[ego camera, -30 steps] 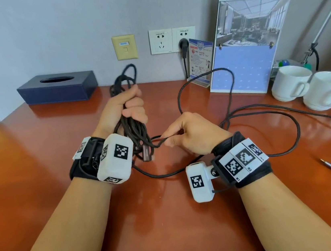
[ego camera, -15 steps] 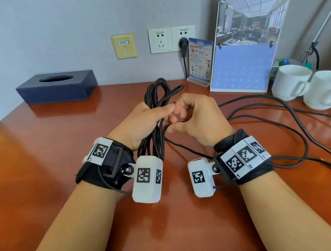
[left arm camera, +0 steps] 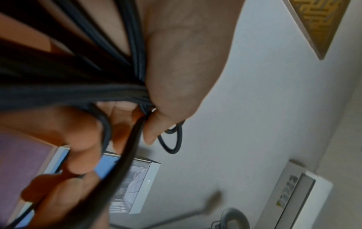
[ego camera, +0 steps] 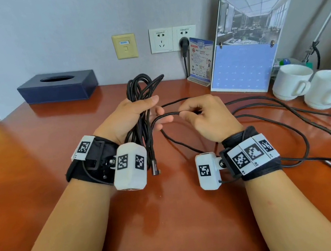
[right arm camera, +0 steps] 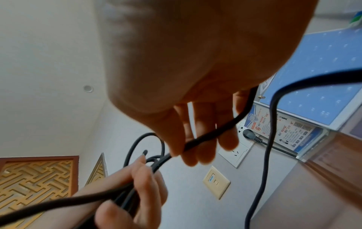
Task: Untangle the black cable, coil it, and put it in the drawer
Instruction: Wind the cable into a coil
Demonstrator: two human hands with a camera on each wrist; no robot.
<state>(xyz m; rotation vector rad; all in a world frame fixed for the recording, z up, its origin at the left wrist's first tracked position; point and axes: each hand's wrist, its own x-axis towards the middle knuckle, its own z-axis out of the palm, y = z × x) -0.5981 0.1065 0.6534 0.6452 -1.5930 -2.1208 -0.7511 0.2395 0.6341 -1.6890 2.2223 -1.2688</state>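
the tabletop [ego camera: 41, 183] is polished reddish-brown wood, glossy enough to mirror the things along its back edge, and it fills the lower and middle part of the head view under a pale grey wall. at upper left of the frame a dark blue tissue box [ego camera: 57, 87] sits against the wall. on the wall at upper centre are a beige switch plate [ego camera: 124, 46] and a white double socket [ego camera: 173, 38] with a black plug [ego camera: 184, 43] in its right half. just right of the plug stands a small printed card [ego camera: 201, 60], and beside it a tall blue calendar stand [ego camera: 248, 40]. two white cups [ego camera: 311, 85] stand at the right edge. the right wrist view shows a carved gold lattice panel [right arm camera: 35, 182] in a wooden frame at lower left.

the black cable [ego camera: 141, 107] is partly gathered: the left hand [ego camera: 130, 117], near the centre of the frame, is closed around a bundle of loops that stick up above the fist and hang down below it, a connector dangling at the bottom. the right hand [ego camera: 207, 115], just beside it, pinches a single strand between thumb and fingers. the rest of the cable trails in loose curves across the tabletop toward the right edge of the frame.
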